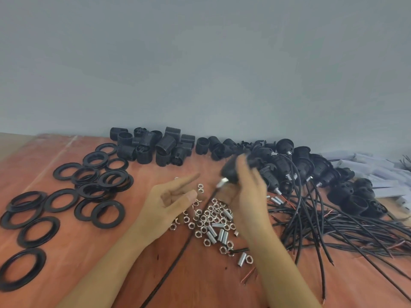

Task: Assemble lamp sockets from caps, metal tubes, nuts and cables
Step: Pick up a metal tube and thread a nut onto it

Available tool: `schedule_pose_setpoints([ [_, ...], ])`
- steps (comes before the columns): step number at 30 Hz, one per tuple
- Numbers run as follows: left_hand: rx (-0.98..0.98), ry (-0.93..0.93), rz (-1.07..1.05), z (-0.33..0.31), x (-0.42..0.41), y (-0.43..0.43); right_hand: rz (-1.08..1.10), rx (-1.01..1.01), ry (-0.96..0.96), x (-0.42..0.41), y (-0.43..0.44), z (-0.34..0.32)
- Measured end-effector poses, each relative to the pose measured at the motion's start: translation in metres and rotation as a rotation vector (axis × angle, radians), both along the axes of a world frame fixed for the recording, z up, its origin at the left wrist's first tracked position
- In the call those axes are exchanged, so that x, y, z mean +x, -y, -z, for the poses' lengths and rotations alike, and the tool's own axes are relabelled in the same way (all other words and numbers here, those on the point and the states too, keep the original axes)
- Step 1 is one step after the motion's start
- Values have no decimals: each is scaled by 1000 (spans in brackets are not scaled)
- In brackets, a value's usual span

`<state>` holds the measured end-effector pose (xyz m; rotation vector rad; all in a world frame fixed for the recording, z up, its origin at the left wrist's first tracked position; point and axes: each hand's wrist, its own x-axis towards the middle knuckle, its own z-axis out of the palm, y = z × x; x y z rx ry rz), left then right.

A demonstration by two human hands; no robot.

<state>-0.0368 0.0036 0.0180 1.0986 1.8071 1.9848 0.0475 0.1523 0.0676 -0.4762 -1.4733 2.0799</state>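
The right hand [249, 196] grips a blurred cap [231, 167] above the nuts [209, 218] on the bench [155, 274], its tube [222, 181] pointing left, likely for a nut. The left hand [171, 201] hovers beside, forefinger out, holding nothing.

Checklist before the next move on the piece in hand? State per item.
1. Right hand grips black cap: ok.
2. Metal tube sticks out of the cap: ok.
3. Nut seated on that tube: cannot tell, motion blur.
4. Cable leads up to the tube: ok.
5. Left hand empty: cannot tell, fingers curled over the palm, forefinger out.
6. Loose nuts on the table between the hands: ok.
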Motion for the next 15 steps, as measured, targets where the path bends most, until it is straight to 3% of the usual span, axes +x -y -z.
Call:
schedule_pose_setpoints([
  [2, -66, -49, -102, 1, -2, 1, 83, -51, -11, 0, -30, -29],
  [4, -143, -177, -281, 4, -6, 1, 116, 75, 44, 3, -64, -62],
  [8, -382, -497, -452, 9, -12, 2, 328, 763, 327, 2, -128, -95],
  [10, -542, -587, -457, 13, -15, 4, 425, 965, 464, -4, -152, -91],
  [15, -726, -597, -433, 19, -18, 4, 429, 1052, 585, -19, -179, -54],
])
